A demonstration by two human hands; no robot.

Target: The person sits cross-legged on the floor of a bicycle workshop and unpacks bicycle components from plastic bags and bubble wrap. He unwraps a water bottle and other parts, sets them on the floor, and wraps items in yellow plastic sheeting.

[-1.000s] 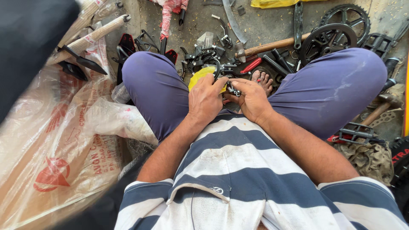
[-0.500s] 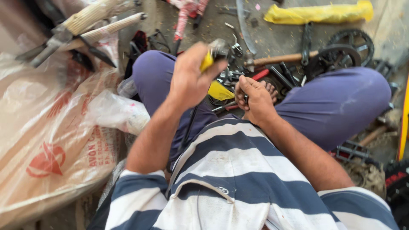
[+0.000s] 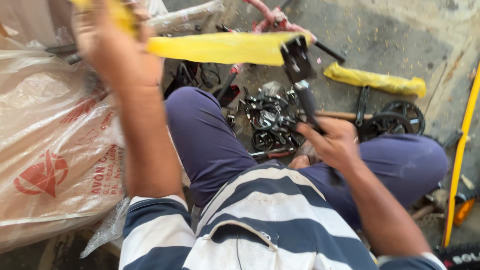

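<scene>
Two bare hands work over a seated person's lap on a grey concrete floor. Left hand is raised high at the upper left, blurred, fingers clenched on one end of a strip of yellow plastic wrapping that stretches taut to the right. Far end of the strip meets a black metal bicycle part with a bracket head. Right hand sits lower, above the right knee, fingers closed around the lower shaft of that black part, holding it roughly upright (tilted slightly left).

Between the knees lies a heap of small black bicycle fittings and cable loops. Second length of crumpled yellow wrapping lies on the floor beyond, well apart from the hands. Black toothed chainring with crank rests near the right knee. Pink painted frame tube shows at top. Large translucent plastic sack with red print fills the left side, beside the left leg. Yellow bar runs along the right edge.
</scene>
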